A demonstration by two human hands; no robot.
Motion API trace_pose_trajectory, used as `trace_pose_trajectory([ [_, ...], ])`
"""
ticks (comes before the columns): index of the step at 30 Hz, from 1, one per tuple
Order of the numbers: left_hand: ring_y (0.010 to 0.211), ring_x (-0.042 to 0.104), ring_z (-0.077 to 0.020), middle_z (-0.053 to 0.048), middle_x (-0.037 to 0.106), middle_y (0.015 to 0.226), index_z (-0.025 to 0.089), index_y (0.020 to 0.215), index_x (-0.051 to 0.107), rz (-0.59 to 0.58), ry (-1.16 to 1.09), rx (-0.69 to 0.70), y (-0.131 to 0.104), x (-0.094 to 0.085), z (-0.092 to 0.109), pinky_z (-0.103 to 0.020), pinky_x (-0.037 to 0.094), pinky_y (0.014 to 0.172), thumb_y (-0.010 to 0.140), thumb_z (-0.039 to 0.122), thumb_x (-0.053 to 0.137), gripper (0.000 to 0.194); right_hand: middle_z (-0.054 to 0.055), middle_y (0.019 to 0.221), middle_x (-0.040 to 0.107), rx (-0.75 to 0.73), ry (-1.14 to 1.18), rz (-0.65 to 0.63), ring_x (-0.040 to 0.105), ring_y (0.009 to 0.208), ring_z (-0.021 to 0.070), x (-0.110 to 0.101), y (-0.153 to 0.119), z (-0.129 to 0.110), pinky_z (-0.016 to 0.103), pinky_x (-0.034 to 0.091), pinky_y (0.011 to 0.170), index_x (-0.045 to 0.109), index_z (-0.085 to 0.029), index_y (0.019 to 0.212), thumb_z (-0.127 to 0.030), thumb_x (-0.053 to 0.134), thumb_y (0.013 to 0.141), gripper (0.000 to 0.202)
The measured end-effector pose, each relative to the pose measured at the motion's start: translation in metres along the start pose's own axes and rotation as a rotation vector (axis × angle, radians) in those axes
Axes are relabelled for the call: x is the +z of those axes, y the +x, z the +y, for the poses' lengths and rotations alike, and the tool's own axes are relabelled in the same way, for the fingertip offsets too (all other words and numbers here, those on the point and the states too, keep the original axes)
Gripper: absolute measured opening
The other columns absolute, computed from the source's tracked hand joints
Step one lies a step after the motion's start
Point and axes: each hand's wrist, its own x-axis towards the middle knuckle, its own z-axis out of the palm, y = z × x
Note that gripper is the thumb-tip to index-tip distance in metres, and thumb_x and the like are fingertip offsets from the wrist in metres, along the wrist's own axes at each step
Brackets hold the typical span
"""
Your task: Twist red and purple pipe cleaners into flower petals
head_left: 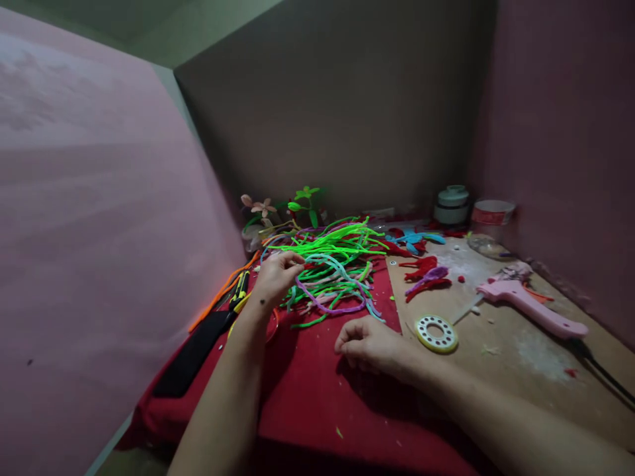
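Toward the back of the red cloth lies a tangled pile of fuzzy pipe cleaners (342, 241), bright green on top, with mint, purple and pink ones below. My left hand (278, 277) is at the pile's left edge, thumb and fingers pinched together. A bit of red pipe cleaner (309, 266) shows at its fingertips. A purple pipe cleaner (327, 309) loops out in front of the pile. Nearer to me, my right hand (370, 344) hovers over or rests on the cloth with curled fingers. Whether anything is inside them is hidden.
A wooden board (496, 370) on the right carries a pink hot glue gun (536, 304), a yellow-rimmed disc (436, 333) and red fuzzy pieces (421, 270). At left lie a black flat object (193, 357) and a yellow-black cutter (240, 291). Pink walls (99, 231) flank both sides.
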Motion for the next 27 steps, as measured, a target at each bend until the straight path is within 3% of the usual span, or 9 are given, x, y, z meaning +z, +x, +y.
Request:
trace_pose_trajectory([
  [4,0.065,0.054,-0.0122,-0.001,0.058,0.072,0.020,0.081,0.069,-0.143,0.148,0.089,-0.013,0.015,-0.012,-0.021,0.038,0.060,0.070,0.017,0.049,0.023,-0.008,0.039,0.046,-0.008,-0.045,0.031,0.035,0.031,0.0041,0.003,0.001,0.002,0.016,0.026,0.034,0.059,-0.015,0.066,-0.012,0.050,0.064,0.010],
  [8,0.063,0.051,-0.0127,-0.003,0.053,0.077,0.022,0.071,0.068,-0.207,0.265,0.137,-0.020,0.033,-0.013,-0.023,0.035,0.058,0.065,0.015,0.056,0.015,-0.007,0.041,0.046,-0.050,-0.095,0.031,0.037,0.034,0.0043,0.004,0.002,0.008,0.016,0.027,0.036,0.061,-0.015,0.069,-0.012,0.049,0.064,0.013],
  [11,0.063,0.050,-0.0121,-0.003,0.052,0.078,0.020,0.065,0.066,-0.219,0.286,0.174,-0.022,0.029,-0.013,-0.023,0.035,0.057,0.068,0.019,0.055,0.011,-0.008,0.041,0.046,-0.044,-0.086,0.031,0.036,0.033,0.0042,0.003,0.002,0.009,0.016,0.026,0.035,0.061,-0.015,0.070,-0.012,0.048,0.065,0.013],
  [16,0.073,0.054,-0.0121,-0.003,0.057,0.082,0.018,0.070,0.066,-0.109,0.058,0.369,-0.025,-0.006,-0.014,-0.022,0.041,0.066,0.073,0.019,0.054,0.013,-0.007,0.042,0.048,-0.009,-0.049,0.021,0.037,0.032,0.0041,0.003,0.000,0.004,0.016,0.026,0.034,0.063,-0.014,0.074,-0.012,0.050,0.066,0.015],
  [19,0.075,0.056,-0.0124,-0.003,0.061,0.081,0.018,0.073,0.065,0.001,-0.112,0.415,-0.028,-0.018,-0.013,-0.022,0.042,0.069,0.077,0.018,0.052,0.013,-0.007,0.049,0.052,-0.033,0.099,0.016,0.037,0.032,0.0036,0.002,-0.002,0.000,0.016,0.026,0.033,0.060,-0.013,0.099,-0.018,0.059,0.066,0.033],
  [22,0.072,0.057,-0.0122,-0.003,0.062,0.077,0.017,0.075,0.064,0.101,-0.091,0.434,-0.033,-0.013,-0.005,-0.022,0.042,0.068,0.079,0.019,0.050,0.015,-0.006,0.065,0.056,-0.194,0.361,0.000,0.043,0.037,0.0036,0.001,-0.004,-0.001,0.017,0.031,0.035,0.048,-0.019,0.118,-0.024,0.068,0.064,0.058],
  [27,0.068,0.056,-0.0107,-0.003,0.062,0.078,0.018,0.077,0.063,0.112,0.171,0.479,-0.042,0.016,0.021,-0.020,0.039,0.060,0.084,0.023,0.046,0.019,0.000,0.074,0.061,-0.321,0.589,0.129,0.049,0.043,0.0056,-0.002,-0.004,-0.004,0.018,0.037,0.038,0.056,-0.015,0.101,-0.031,0.068,0.068,0.039],
])
